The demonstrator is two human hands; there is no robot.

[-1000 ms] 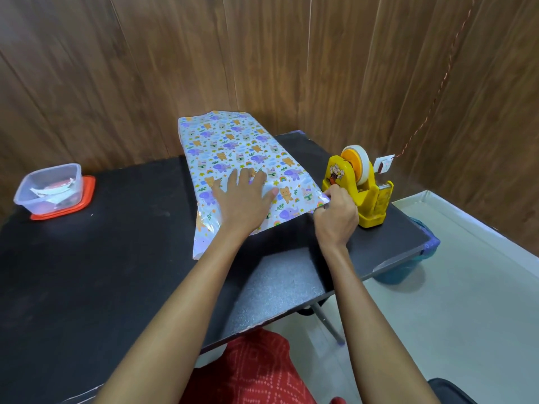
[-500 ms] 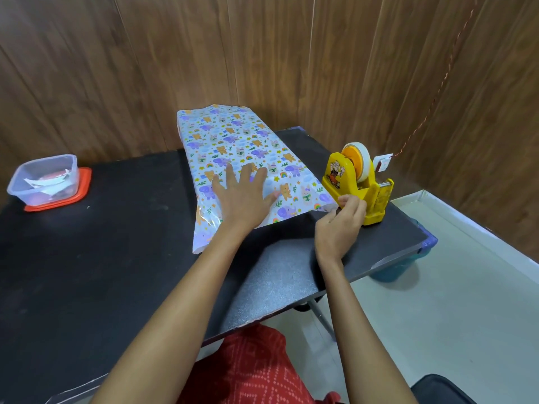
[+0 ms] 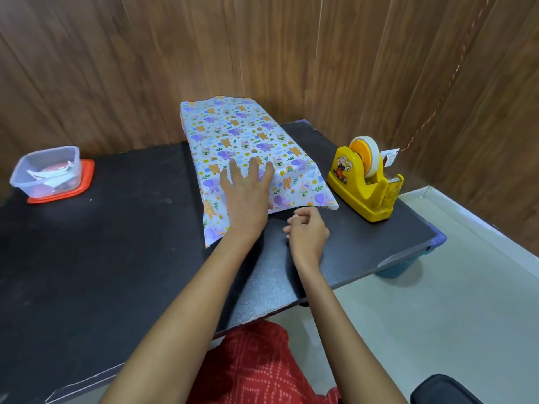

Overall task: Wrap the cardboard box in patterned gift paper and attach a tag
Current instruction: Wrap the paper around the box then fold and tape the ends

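The box wrapped in white gift paper (image 3: pixel 233 132) with purple elephants and orange bears lies on the black table (image 3: pixel 102 243), its far end against the wooden wall. My left hand (image 3: pixel 248 196) presses flat on its near end, fingers spread. Loose paper sticks out past the box toward me. My right hand (image 3: pixel 307 233) hovers over the table just in front of the paper's near right corner, fingers pinched together; I cannot make out anything between them. A small white tag (image 3: pixel 390 157) on a copper string hangs behind the tape dispenser.
A yellow tape dispenser (image 3: pixel 364 188) with a roll of tape stands to the right of the box, near the table's right edge. At the far left a clear plastic container (image 3: pixel 46 170) with paper scraps sits on an orange lid (image 3: pixel 84 182). A blue bin (image 3: pixel 402 266) stands under the right corner.
My right hand went from the paper's corner to the dispenser's cutter, then came back left and toward me to the paper's near edge. My left hand stayed pressed on the box.
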